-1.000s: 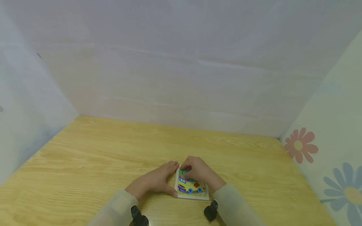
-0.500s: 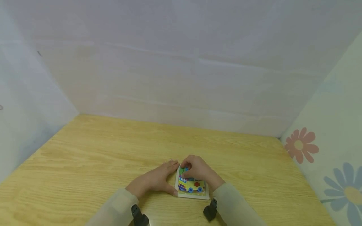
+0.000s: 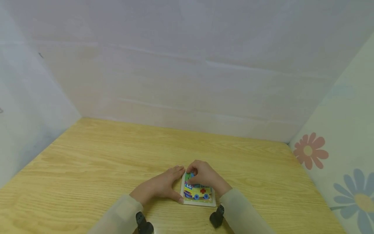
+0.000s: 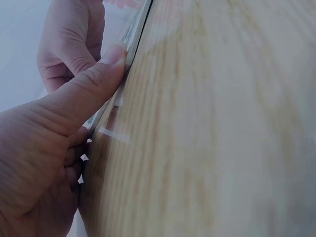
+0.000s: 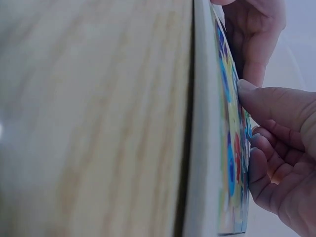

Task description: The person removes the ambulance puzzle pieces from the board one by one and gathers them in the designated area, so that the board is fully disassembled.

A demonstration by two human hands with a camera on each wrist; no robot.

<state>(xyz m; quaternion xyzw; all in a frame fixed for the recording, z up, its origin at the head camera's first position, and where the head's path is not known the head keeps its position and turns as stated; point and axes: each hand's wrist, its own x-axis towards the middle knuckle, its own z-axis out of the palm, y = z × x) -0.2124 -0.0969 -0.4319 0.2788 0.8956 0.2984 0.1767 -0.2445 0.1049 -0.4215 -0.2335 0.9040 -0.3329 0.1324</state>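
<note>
A small jigsaw puzzle [image 3: 201,191] in a white-edged tray [image 3: 200,204] lies on the wooden table, showing a yellow ambulance with blue wheels and a red cross. My left hand [image 3: 163,184] braces the tray's left side, thumb at the near corner and fingers spread to the far corner; the left wrist view has its thumb [image 4: 111,57] on the tray's edge. My right hand [image 3: 204,175] is over the puzzle's far part, thumb and index finger pinching a green puzzle piece [image 3: 190,176] at the far left corner. In the right wrist view its other fingers [image 5: 261,158] curl close to the picture.
The light wooden table [image 3: 117,152] extends around the tray. A pale cloth wall [image 3: 187,81] stands behind it, and a side wall with a red flower [image 3: 309,150] and a blue flower [image 3: 360,198] is at the right. Black devices [image 3: 217,217] sit at both wrists.
Almost nothing differs: my right hand and its fingertips have shifted very slightly over the far left corner of the puzzle. My left hand stays put on the tray.
</note>
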